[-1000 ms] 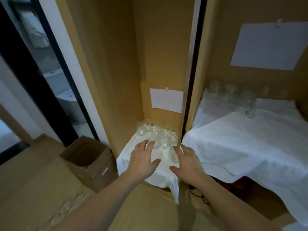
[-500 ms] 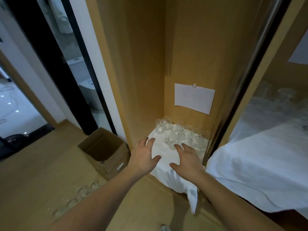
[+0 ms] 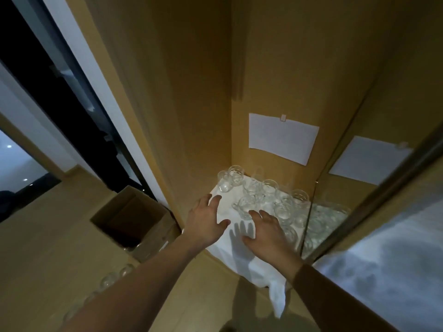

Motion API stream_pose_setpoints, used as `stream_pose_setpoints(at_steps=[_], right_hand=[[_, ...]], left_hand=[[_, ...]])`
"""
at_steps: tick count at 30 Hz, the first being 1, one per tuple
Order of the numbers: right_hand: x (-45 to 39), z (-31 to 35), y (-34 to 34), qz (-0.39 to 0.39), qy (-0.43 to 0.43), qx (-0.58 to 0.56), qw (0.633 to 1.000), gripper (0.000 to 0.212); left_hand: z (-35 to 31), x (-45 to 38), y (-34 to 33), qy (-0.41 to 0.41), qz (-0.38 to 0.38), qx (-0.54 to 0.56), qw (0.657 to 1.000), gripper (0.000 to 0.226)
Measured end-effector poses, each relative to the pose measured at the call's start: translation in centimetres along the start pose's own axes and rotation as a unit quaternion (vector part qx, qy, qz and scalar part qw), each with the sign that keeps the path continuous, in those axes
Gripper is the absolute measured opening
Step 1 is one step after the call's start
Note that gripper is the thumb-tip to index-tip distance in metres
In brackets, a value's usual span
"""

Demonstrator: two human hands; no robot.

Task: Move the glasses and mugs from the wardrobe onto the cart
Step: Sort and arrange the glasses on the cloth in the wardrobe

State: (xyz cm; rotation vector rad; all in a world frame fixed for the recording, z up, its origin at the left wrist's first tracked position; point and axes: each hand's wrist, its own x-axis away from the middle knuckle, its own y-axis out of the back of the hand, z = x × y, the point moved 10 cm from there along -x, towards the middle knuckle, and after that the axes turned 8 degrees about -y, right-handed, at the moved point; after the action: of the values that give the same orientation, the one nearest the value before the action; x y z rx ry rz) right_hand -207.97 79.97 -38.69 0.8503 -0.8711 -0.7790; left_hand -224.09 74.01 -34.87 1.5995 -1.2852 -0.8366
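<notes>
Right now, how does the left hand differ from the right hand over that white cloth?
The left hand sits near the cloth's left edge, apart from the glasses; the right hand reaches among the glass mugs, its fingertips beside one. The left forearm is bare; a brown sleeve covers the right one. Both are spread open, palms down, holding nothing, over the white cloth.

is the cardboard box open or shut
Open: the box beside the wardrobe has its flaps apart, showing a dark inside.

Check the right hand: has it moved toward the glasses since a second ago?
Yes. The right hand has reached deeper over the white cloth; its fingers now sit beside the nearest glass, hand open.
</notes>
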Motion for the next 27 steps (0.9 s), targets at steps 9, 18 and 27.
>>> stream_pose_setpoints(at_steps=[9,18,27], right_hand=[[-5.5,-1.5,-2.6,0.032,-0.055,-0.025,0.998,0.077],[-11.7,-3.6,-4.4,0.023,-0.165,-0.062,0.984,0.075],[-16.7,-6.4,-9.5,0.044,-0.278,-0.130,0.951,0.080]], left_hand=[[2.5,-6.2,-3.6,-0.002,0.064,0.031,0.997,0.077],[4.9,-16.1,-8.0,-0.058,0.145,0.054,0.986,0.078],[7.9,-23.2,-15.0,-0.069,0.212,0.087,0.971,0.083]])
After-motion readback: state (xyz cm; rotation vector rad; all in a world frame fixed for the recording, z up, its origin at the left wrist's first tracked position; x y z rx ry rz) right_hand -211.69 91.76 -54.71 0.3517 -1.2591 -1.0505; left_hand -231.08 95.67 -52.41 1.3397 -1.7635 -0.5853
